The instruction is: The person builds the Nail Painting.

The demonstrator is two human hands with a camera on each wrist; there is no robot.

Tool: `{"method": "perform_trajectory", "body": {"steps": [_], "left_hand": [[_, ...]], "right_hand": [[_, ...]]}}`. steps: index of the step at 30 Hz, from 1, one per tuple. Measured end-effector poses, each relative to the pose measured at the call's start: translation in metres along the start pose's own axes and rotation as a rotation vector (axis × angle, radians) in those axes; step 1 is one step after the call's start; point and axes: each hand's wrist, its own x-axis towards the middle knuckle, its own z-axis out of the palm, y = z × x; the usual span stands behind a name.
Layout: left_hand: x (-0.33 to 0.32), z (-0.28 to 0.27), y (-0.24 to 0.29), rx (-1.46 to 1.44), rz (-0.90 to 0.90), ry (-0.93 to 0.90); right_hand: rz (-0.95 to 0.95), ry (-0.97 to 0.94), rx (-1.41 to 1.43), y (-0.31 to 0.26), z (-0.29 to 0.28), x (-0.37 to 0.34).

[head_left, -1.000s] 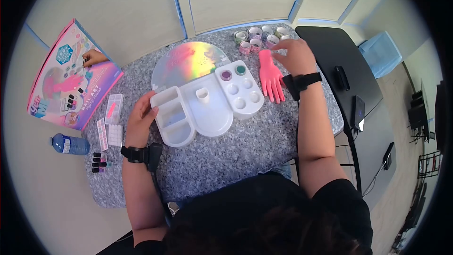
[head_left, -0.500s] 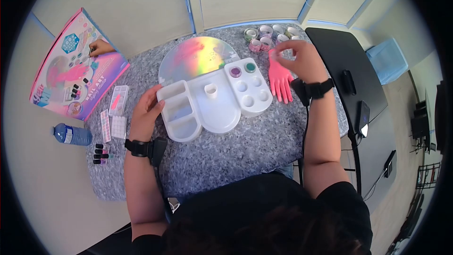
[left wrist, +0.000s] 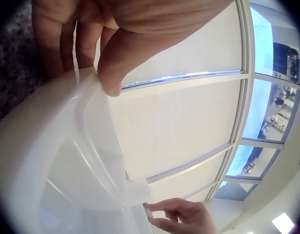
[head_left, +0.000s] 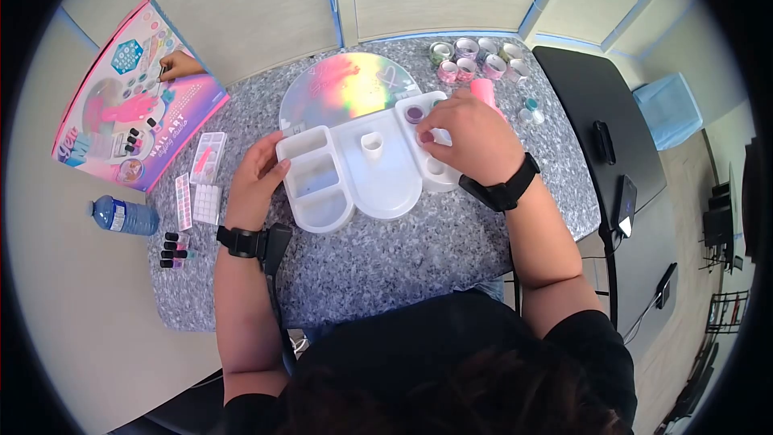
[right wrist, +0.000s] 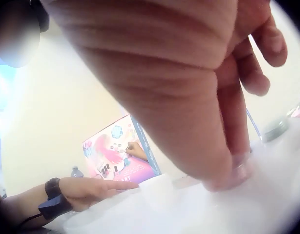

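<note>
A white plastic tray (head_left: 378, 193) with several compartments lies on the speckled table. My left hand (head_left: 256, 173) grips its left rim, thumb on top and fingers along the outer wall, as the left wrist view shows. Over the tray's right section of round wells, my right hand (head_left: 481, 141) pinches a small pinkish glitter pot (head_left: 425, 138) between thumb and fingertips, close over a well. A purple pot (head_left: 415, 114) sits in the well beside it, and a green-lidded pot (right wrist: 277, 130) is partly hidden. Behind the right hand lies a pink model hand (head_left: 482, 90), mostly covered.
Several tape rolls (head_left: 467, 48) stand at the back. Small pots (head_left: 531, 111) lie at the right. A shiny disc (head_left: 322, 89) is behind the tray. Leftward are the nail art box (head_left: 129, 113), a bottle (head_left: 125, 216), nail polishes (head_left: 173, 250) and clear cases (head_left: 208, 157).
My right hand has come from above the pink model hand leftward and down to the tray's wells, with the small pot in its fingers. My left hand stays at the tray's left rim.
</note>
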Motion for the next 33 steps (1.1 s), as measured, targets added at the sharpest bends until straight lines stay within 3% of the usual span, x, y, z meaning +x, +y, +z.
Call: {"method": "perform_trajectory", "body": {"steps": [5,7,8,11,15,17,20,23,25,27,29,33], "left_hand": [[0.0,0.005,0.005,0.005,0.009,0.024],[0.0,0.004,0.004,-0.006,-0.001,0.032],[0.0,0.005,0.003,-0.009,-0.001,0.03],[-0.001,0.003,0.004,-0.02,0.013,0.055],[0.0,0.003,-0.006,-0.003,0.05,0.044],[-0.002,0.003,0.001,0.022,0.046,0.032],[-0.002,0.007,0.007,-0.002,0.004,0.06],[-0.004,0.01,0.011,-0.012,-0.024,0.071],[-0.003,0.01,0.012,-0.008,-0.022,0.069],[-0.003,0.009,0.012,-0.014,-0.015,0.072],[-0.002,0.008,0.008,-0.006,-0.019,0.066],[-0.001,0.007,0.007,-0.013,-0.01,0.054]], "right_hand": [[0.007,0.018,-0.003,0.005,-0.004,-0.005],[0.103,0.115,0.137,0.024,-0.019,-0.007],[0.126,0.217,0.047,0.05,-0.024,-0.01],[0.482,0.335,-0.267,0.11,-0.035,-0.027],[0.994,0.11,-0.423,0.185,-0.027,-0.038],[0.932,0.077,-0.294,0.21,-0.018,-0.044],[0.847,0.093,-0.257,0.204,-0.016,-0.041],[0.837,0.139,-0.185,0.165,-0.024,-0.033],[0.596,0.276,0.058,0.138,-0.03,-0.03],[0.35,0.173,0.205,0.1,-0.04,-0.022],[0.223,0.062,0.333,0.059,-0.037,-0.022],[0.124,0.139,0.099,0.034,-0.009,-0.021]]}}
